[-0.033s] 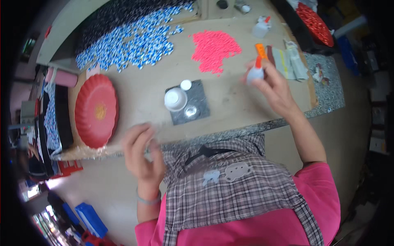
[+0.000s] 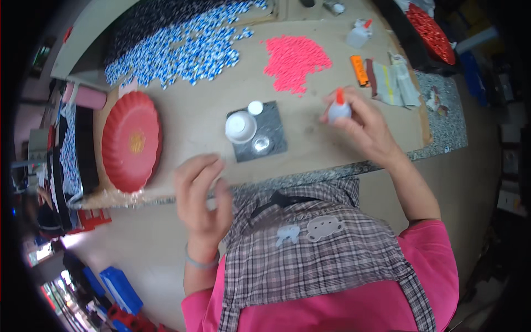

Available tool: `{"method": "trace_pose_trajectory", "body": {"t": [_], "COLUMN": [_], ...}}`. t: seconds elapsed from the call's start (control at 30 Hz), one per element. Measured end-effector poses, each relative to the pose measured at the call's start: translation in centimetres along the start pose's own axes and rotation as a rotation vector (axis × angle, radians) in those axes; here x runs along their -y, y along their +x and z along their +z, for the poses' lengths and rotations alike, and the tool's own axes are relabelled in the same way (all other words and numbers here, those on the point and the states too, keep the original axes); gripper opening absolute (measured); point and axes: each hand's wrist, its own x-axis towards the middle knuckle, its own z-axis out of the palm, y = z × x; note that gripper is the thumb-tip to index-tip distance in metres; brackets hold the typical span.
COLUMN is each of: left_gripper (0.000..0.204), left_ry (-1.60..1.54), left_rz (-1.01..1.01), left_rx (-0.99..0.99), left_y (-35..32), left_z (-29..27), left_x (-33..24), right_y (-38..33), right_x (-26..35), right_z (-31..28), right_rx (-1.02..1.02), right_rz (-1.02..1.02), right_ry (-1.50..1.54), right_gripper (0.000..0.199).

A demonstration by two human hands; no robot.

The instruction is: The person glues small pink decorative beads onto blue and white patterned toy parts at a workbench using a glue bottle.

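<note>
Over table, rt hand (image 2: 368,130) holds glue bottle (image 2: 338,109) upright, tip up.

Even bright light, soft shadows; fisheye bending, dark rim vignette.

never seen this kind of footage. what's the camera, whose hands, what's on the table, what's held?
There is no machine here. A person wears a wide fisheye camera on the head, looking down, so straight edges bend toward the rim. The forearms in pink sleeves and the plaid apron are the wearer's own.

The right hand holds a small glue bottle with an orange tip. The left hand is at the near table edge, fingers curled; whether it holds anything cannot be told.

On the table: a red plate, a dark tile with a white cup and small lids, a pile of pink pieces, a spread of blue and white pieces, and a second bottle.
</note>
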Motion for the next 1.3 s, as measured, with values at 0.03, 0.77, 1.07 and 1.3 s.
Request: {"method": "trace_pose_trajectory", "body": {"t": [0.03, 0.77, 1.07, 1.3], "left_gripper": [0.040, 0.008, 0.007, 0.008], "left_ry": [-0.061, -0.585, -0.624, -0.629], "left_rz": [-0.026, -0.515, -0.690, -0.648], "left_rx": [0.022, -0.059, -0.136, -0.161], "left_y": [0.5, -0.9, -5.0, -5.4], "left_z": [0.6, 0.1, 3.2, 4.0], "left_x": [-0.1, 2.5, 6.0, 6.6], "right_y": [-0.4, -0.5, 0.6, 1.9], "right_x": [0.8, 1.8, 1.7, 2.6], "right_z": [1.6, 6.4, 7.2, 7.2], "right_rx": [0.023, 0.167, 0.088, 0.062], "right_rz": [0.010, -0.097, 0.118, 0.019], "right_ry": [0.026, 0.002, 0.341, 0.018], "right_gripper": [0.036, 0.038, 0.030, 0.021]}}
